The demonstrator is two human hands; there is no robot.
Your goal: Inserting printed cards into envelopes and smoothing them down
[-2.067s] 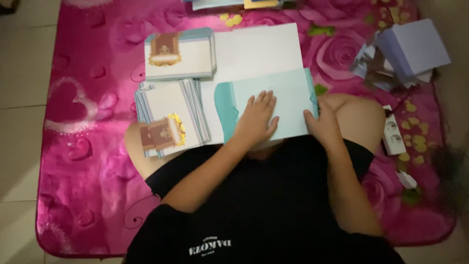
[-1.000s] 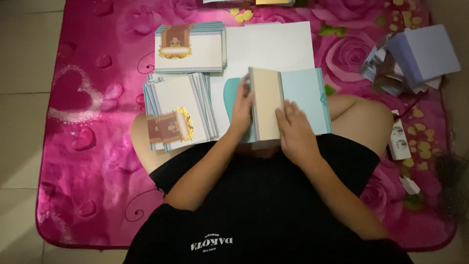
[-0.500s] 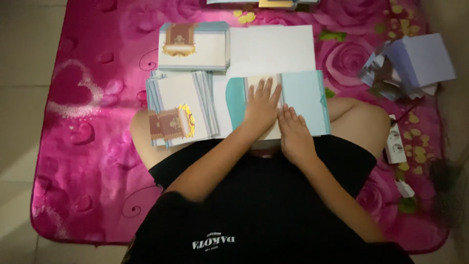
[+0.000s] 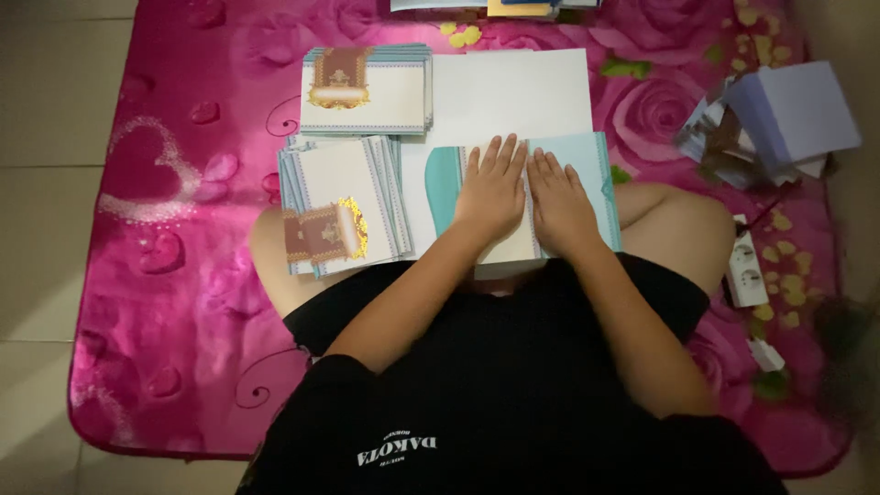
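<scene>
Closest to the camera is the person's black shirt, and bare knees stick out on both sides of it. Just past the shirt lies a folded card, pale blue with a darker teal curve at its left end. It rests on the person's lap, and everything else is told from this card.

Both hands lie flat on top of the card. The left hand presses on the middle of it, palm down, with the fingers straight and close together, pointing away from the body. The right hand lies just beside it, touching it, also palm down with straight fingers. Neither hand grips anything; they only press. The card sticks out from under the fingers on the left, on the right and a little at the far edge.

Just left of the card sits a fanned pile of cards with a brown and gold picture on the top one. Beyond that pile, far left of the card, is a second neat stack. Straight beyond the card lies a big white sheet. Far to the right of the card is a messy heap of pale purple papers. Near right of the card sits a white power strip. All of it rests on a pink rose mat.
</scene>
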